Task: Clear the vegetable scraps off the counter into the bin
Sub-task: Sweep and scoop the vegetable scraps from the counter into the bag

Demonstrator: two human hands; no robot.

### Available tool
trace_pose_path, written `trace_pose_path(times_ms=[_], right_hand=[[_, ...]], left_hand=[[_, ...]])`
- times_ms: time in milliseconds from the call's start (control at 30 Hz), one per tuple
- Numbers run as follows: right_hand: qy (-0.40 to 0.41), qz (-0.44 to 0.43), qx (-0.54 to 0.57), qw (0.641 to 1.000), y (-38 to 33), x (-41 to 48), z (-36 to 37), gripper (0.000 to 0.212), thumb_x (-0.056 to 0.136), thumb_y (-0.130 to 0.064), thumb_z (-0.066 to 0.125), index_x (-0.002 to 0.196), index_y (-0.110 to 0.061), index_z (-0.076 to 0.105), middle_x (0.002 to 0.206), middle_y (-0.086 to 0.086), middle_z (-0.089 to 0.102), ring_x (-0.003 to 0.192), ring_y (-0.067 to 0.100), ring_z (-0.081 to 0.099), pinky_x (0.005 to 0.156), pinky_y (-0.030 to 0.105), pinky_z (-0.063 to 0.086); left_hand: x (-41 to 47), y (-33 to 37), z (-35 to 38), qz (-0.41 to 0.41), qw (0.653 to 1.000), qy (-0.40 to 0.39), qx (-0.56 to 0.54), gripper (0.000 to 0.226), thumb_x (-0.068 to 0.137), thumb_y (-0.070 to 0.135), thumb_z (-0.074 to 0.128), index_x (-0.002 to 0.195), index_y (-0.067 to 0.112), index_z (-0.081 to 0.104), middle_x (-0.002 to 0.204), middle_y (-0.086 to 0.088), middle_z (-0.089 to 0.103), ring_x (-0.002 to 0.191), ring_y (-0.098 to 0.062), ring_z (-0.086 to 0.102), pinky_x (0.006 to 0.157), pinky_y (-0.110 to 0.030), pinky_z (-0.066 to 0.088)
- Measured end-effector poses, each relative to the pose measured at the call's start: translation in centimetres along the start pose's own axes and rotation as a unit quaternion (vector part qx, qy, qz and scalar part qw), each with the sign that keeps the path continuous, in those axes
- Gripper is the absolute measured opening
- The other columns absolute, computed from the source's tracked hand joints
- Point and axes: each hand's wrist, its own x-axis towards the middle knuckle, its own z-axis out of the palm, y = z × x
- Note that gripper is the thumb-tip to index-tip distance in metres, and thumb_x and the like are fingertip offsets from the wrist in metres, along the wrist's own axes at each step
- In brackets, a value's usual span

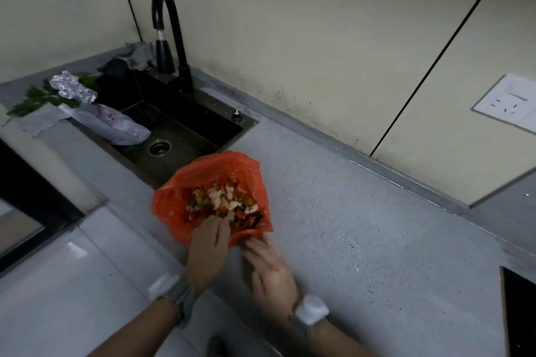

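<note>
Two sets of fingers meet at the near lip of one orange bag [174,206]. The fingers [217,222] of the left hand [209,246] are bunched close together, their tips down among the vegetable scraps [220,200] at the bag's mouth. Whether they pinch plastic, scraps or nothing I cannot tell. The right hand [271,268] is blurred. Its fingers look straight and loosely spread, with the tips at the bag's near right corner, touching it or just short of it.

The scraps lie in a single heap inside the bag, which sits open on the counter [362,226] just beside the sink [203,136]. The pieces are pale, green and orange, too small and too many to count. No bin is in view.

I judge the load to be light, wet and loose, and the bag thin, limp and slippery. Lifted by one edge it would sag and spill. The better hold is to gather the whole rim into a neck with both hands, then support it from beneath if it droops. Damp film may tear under a hard pull.

Further out, at the sink's far side, there is more to count:
- one clear plastic bag [116,124] draped over the rim
- one wad of foil [72,88]
- one bunch of green leaves [34,98] — possibly scraps too
- one dark cloth [136,55] by the one black tap [168,38]
</note>
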Motion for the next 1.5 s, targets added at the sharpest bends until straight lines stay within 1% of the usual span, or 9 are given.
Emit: trace_pose_path(times_ms=[133, 300, 533, 700, 933, 1033, 1200, 1333, 1500], right_hand=[[-0.182, -0.121, 0.024, 0.976, -0.9, -4.7, 3.7, 0.048, 0.098, -0.014, 0.048, 0.144, -0.004, 0.047, 0.152, 0.015, 0.044, 0.147, 0.028, 0.031, 0.122, 0.05, 0.021], [-0.314, -0.128, -0.048, 0.939, -1.3, -6.1, 6.2, 0.056, 0.103, -0.036, 0.039, 0.152, -0.008, 0.035, 0.158, 0.014, 0.034, 0.15, 0.03, 0.023, 0.123, 0.046, 0.017], [-0.311, -0.038, -0.103, 0.944, 4.3, -5.6, 3.4, 0.06, 0.101, -0.044, 0.04, 0.151, -0.012, 0.038, 0.159, 0.007, 0.035, 0.149, 0.028, 0.027, 0.12, 0.052, 0.025], [-0.289, 0.146, -0.171, 0.93, 12.0, -2.9, -4.6, 0.064, 0.105, -0.05, 0.011, 0.159, -0.018, -0.005, 0.166, -0.001, -0.011, 0.15, 0.011, -0.021, 0.124, 0.04, -0.01], [-0.257, 0.002, -0.124, 0.958, 9.1, -7.1, -8.2, 0.055, 0.105, -0.029, 0.038, 0.155, -0.007, 0.029, 0.164, 0.009, 0.021, 0.154, 0.02, 0.008, 0.126, 0.036, 0.002], [-0.321, -0.092, -0.113, 0.936, 6.2, -13.4, -6.1, 0.051, 0.101, -0.032, 0.043, 0.147, -0.01, 0.044, 0.158, 0.012, 0.036, 0.15, 0.028, 0.025, 0.126, 0.04, 0.005], [-0.381, -0.148, -0.139, 0.902, 7.1, -15.6, -4.6, 0.053, 0.104, -0.04, 0.036, 0.152, -0.018, 0.038, 0.159, 0.004, 0.035, 0.15, 0.026, 0.025, 0.123, 0.046, 0.017], [-0.386, -0.07, -0.208, 0.896, 11.7, -11.1, -6.4, 0.062, 0.1, -0.05, 0.032, 0.155, -0.023, 0.027, 0.163, -0.001, 0.026, 0.153, 0.026, 0.013, 0.122, 0.056, 0.008], [-0.297, 0.043, -0.26, 0.918, 14.4, -6.3, -9.2, 0.063, 0.107, -0.048, 0.018, 0.16, -0.017, 0.006, 0.168, 0.001, 0.001, 0.153, 0.019, -0.012, 0.124, 0.048, -0.007]], left_hand=[[-3.6, -3.8, 1.4, -0.024, 0.998, -0.012, 0.058, 0.034, 0.097, 0.037, 0.034, 0.066, 0.023, 0.04, 0.061, 0.009, 0.043, 0.059, -0.019, 0.047, 0.061, -0.043, 0.045], [-4.8, -4.7, 2.6, -0.045, 0.991, -0.049, 0.119, 0.048, 0.095, 0.043, 0.028, 0.077, 0.01, 0.059, 0.072, -0.008, 0.06, 0.071, -0.031, 0.057, 0.072, -0.044, 0.048], [-6.6, -5.4, 4.7, -0.011, 0.979, -0.139, 0.147, 0.05, 0.098, 0.037, 0.03, 0.126, 0.013, 0.062, 0.121, -0.01, 0.066, 0.104, -0.033, 0.06, 0.096, -0.048, 0.047], [-6.4, -3.3, 6.4, 0.042, 0.971, -0.184, 0.15, 0.051, 0.093, 0.031, 0.03, 0.127, 0.009, 0.061, 0.126, -0.01, 0.061, 0.118, -0.03, 0.055, 0.104, -0.048, 0.041], [-4.8, 0.7, 11.4, 0.105, 0.947, -0.236, 0.191, 0.05, 0.104, 0.023, 0.027, 0.154, 0.016, 0.025, 0.159, 0.006, 0.015, 0.15, -0.017, 0.011, 0.123, -0.036, 0.007], [-3.6, 0.8, 12.7, 0.077, 0.938, -0.253, 0.223, 0.059, 0.101, 0.035, 0.015, 0.155, 0.012, 0.024, 0.163, -0.004, 0.018, 0.151, -0.025, 0.013, 0.121, -0.032, 0.002], [-3.8, -0.8, 13.9, 0.12, 0.898, -0.269, 0.327, 0.062, 0.101, 0.037, 0.016, 0.146, 0.001, 0.041, 0.157, -0.013, 0.032, 0.148, -0.027, 0.024, 0.123, -0.042, 0.01], [-4.0, -0.9, 13.9, 0.138, 0.886, -0.272, 0.35, 0.062, 0.102, 0.037, 0.015, 0.15, 0.002, 0.032, 0.16, -0.014, 0.025, 0.15, -0.026, 0.017, 0.123, -0.042, 0.007], [-4.0, -0.2, 13.7, 0.145, 0.888, -0.275, 0.338, 0.064, 0.101, 0.04, 0.01, 0.155, 0.006, 0.016, 0.164, -0.01, 0.005, 0.152, -0.021, -0.002, 0.122, -0.037, -0.006]])
